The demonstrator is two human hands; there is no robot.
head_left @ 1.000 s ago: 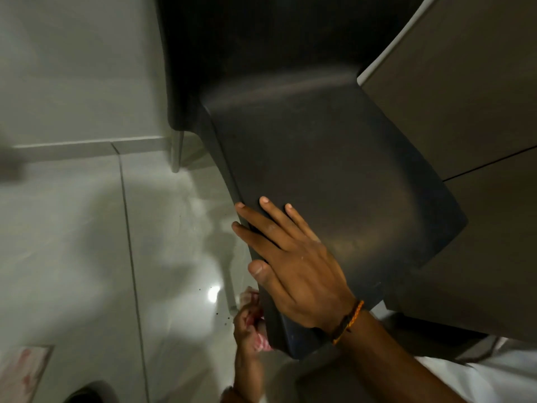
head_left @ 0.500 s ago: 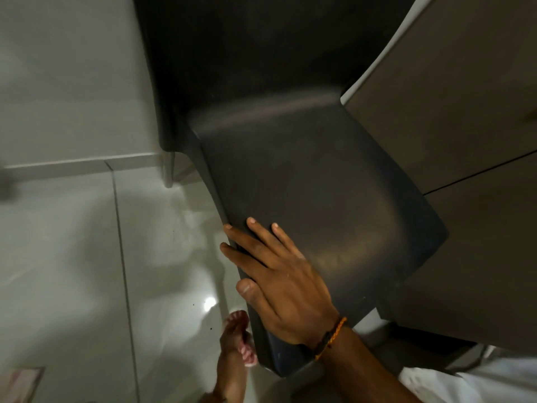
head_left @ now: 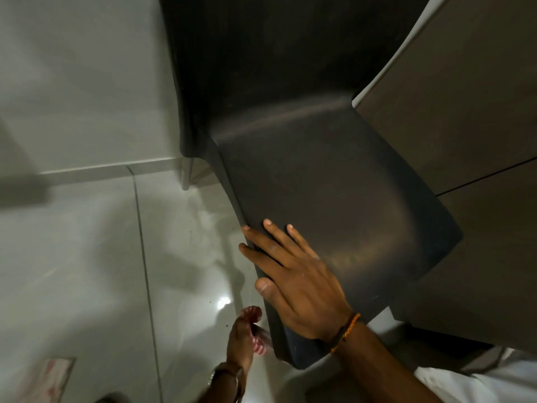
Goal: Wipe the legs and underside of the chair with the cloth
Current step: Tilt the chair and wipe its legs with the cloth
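Observation:
A dark grey plastic chair (head_left: 319,175) stands on the floor with its seat facing me. My right hand (head_left: 296,280) lies flat on the seat's left front edge, fingers spread, thumb over the rim. Below the seat's front left corner, my left hand (head_left: 241,341) is closed around a red-and-white cloth (head_left: 257,330), pressed against what looks like the front left leg. That leg is mostly hidden by the hand and the seat. A rear metal leg (head_left: 186,175) shows at the back left.
A brown wooden table or cabinet (head_left: 465,112) stands tight against the chair's right side. Glossy pale floor tiles (head_left: 87,271) stretch to the left up to a white wall (head_left: 72,82). A pinkish mat corner (head_left: 43,379) lies at bottom left.
My left hand with the cloth has shifted slightly along the front left leg under the seat corner. My right hand has stayed on the seat edge. The camera has moved a little.

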